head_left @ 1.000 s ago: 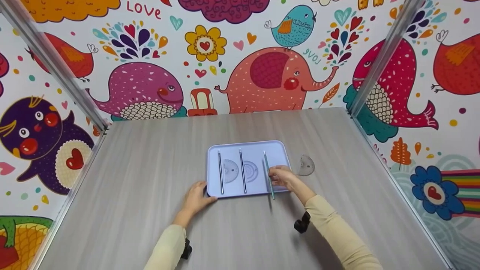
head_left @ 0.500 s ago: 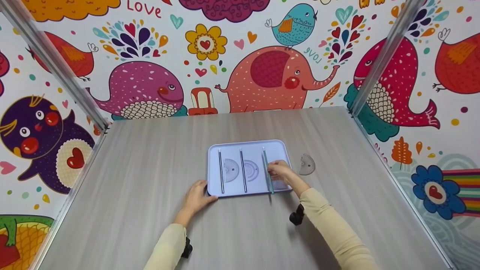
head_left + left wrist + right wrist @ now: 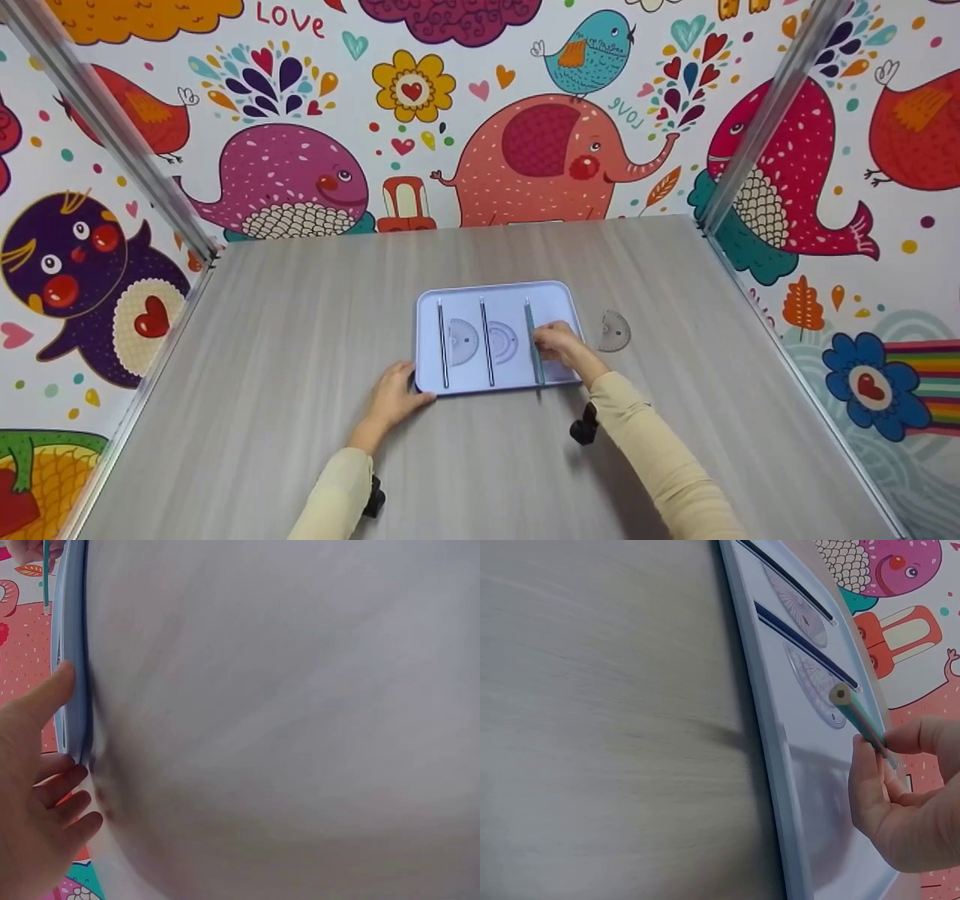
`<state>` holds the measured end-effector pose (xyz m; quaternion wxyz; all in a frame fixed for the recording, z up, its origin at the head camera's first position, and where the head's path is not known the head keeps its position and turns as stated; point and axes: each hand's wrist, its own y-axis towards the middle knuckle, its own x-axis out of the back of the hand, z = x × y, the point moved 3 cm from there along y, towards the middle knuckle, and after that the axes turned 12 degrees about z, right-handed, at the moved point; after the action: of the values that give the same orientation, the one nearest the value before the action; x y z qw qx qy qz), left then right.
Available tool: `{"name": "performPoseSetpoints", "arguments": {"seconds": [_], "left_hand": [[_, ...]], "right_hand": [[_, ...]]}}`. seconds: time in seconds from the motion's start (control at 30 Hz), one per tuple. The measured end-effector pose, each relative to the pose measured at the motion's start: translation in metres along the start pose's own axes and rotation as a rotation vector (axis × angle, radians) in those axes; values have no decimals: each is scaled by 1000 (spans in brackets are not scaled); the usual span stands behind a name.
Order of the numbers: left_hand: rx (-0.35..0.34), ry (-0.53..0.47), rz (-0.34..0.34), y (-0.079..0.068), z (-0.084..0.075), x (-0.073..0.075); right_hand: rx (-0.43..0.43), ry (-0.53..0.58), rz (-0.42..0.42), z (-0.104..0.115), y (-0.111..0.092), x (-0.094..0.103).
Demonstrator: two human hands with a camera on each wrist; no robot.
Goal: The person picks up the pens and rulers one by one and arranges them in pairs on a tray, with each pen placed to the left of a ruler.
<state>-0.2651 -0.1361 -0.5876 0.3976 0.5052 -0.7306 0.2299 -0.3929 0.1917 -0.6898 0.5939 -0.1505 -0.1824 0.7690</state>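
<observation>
In the head view, my right hand pinches a green pencil between thumb and fingers over the right part of a pale lilac tray. The right wrist view shows the blunt end of the green pencil raised above the tray, casting a shadow. My left hand holds the tray's near left corner, thumb at the front rim and fingers on the left side. Inside the tray lie two dark pencils and two clear protractors, alternating from the left. The lower fingers of my right hand are partly hidden.
Another clear protractor lies on the wood-grain table, just right of the tray. Printed cartoon walls with metal posts border the table at the back and sides.
My right hand has moved slightly left and lower, bringing the green pencil's near end back over the tray's front rim. The left hand and the tray have stayed put.
</observation>
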Motion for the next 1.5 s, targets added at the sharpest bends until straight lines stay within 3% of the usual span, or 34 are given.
{"name": "performPoseSetpoints", "arguments": {"seconds": [0.13, 0.17, 0.37, 0.53, 0.7, 0.8, 0.97, 1.1, 1.23, 1.3, 1.33, 1.37, 1.5], "left_hand": [[9, -6, 8, 0, 0, -1], [13, -12, 11, 0, 0, -1], [19, -21, 14, 0, 0, -1], [12, -24, 11, 0, 0, -1], [6, -19, 6, 1, 0, 0], [2, -20, 2, 1, 0, 0], [-3, -28, -6, 0, 0, 1], [-7, -29, -1, 1, 1, 1], [1, -19, 8, 1, 2, 0], [8, -18, 7, 0, 2, 0], [10, -15, 8, 0, 1, 1], [10, -15, 9, 0, 1, 1], [4, -19, 6, 0, 1, 1]], "right_hand": [[48, 6, 22, -2, 1, -1], [37, 9, 13, -12, 16, 4], [-15, -1, -36, -12, 23, 1], [43, 0, -12, -10, 27, 0], [-17, -13, -85, -5, 28, -2], [-47, -17, -101, -15, 49, 5], [11, -2, -81, -39, 84, 16], [67, -67, -108, -18, 52, 1], [38, -245, -195, 38, -23, -31], [-10, -354, -254, 59, -49, -43], [-56, -407, -285, 65, -55, -47], [-37, -449, -296, 67, -60, -48], [161, -571, -370, 31, -16, -29]]}}
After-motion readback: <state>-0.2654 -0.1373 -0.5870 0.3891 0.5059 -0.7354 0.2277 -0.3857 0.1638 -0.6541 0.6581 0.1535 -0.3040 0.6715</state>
